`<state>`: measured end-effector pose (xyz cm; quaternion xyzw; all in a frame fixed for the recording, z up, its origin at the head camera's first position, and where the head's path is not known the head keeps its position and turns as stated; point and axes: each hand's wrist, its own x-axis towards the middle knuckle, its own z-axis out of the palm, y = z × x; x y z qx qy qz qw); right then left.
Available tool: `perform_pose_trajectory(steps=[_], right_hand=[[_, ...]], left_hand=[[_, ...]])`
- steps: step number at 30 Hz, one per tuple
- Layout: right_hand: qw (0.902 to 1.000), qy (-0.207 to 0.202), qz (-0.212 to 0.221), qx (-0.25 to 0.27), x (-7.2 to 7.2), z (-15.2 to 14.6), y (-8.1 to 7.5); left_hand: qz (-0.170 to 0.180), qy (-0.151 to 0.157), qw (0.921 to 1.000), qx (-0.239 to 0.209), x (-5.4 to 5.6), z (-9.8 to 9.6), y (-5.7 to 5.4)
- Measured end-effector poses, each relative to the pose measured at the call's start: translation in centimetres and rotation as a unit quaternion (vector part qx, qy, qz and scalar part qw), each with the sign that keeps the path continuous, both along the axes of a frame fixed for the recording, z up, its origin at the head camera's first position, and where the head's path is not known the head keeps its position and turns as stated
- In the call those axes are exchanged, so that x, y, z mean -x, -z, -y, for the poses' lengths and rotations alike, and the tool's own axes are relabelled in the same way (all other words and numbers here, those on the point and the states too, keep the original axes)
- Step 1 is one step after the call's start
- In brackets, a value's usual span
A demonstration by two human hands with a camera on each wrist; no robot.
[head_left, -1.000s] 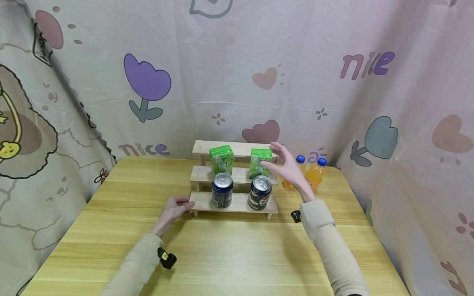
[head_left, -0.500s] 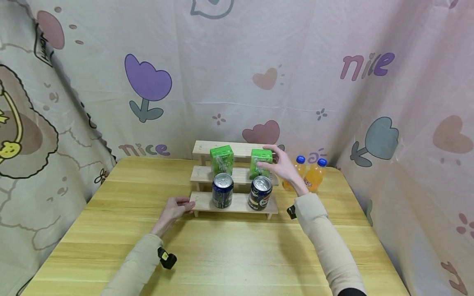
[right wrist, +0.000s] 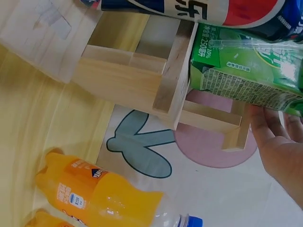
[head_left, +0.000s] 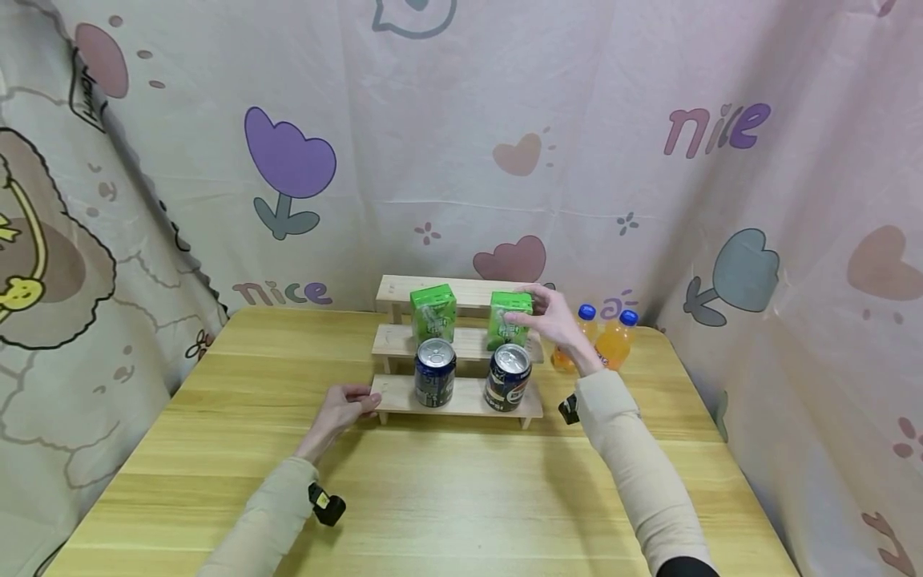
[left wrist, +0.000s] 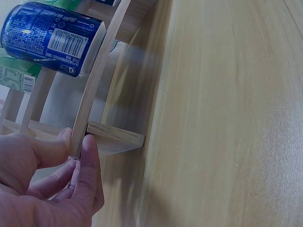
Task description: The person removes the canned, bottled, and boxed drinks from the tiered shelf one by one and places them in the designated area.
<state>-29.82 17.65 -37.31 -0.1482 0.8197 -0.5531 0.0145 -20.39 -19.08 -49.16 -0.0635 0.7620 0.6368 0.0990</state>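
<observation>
A three-tier wooden shelf [head_left: 389, 393] stands on the table, and my left hand [head_left: 341, 410] pinches the left end of its lowest tier. In the left wrist view the thumb [left wrist: 54, 147] lies on top of the board with fingers beneath. My right hand [head_left: 551, 320] holds the right green drink carton [head_left: 507, 324] on the middle tier, thumb across its front and fingers behind, partly hidden. Another green carton [head_left: 433, 314] stands left of it. Two dark blue soda cans, a left one [head_left: 435, 381] and a right one [head_left: 508, 383], stand upright on the lowest tier.
Two orange soda bottles with blue caps, one [head_left: 615, 340] fully in sight and another [head_left: 565, 358] partly behind my right hand, stand right of the shelf. A printed curtain [head_left: 433, 144] hangs behind the wooden table [head_left: 447, 497].
My right hand has moved left onto the right green carton and its fingers have closed in around it. My left hand stays on the shelf end.
</observation>
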Motion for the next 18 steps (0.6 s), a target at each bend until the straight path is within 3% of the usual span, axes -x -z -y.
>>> perform_pose_trajectory(steps=[18], right_hand=[[0.9950,0.076,-0.020,0.062,-2.2,-0.5,-0.3]], left_hand=[[-0.010,0.006,0.9999,-0.007,0.0,0.1,0.0]])
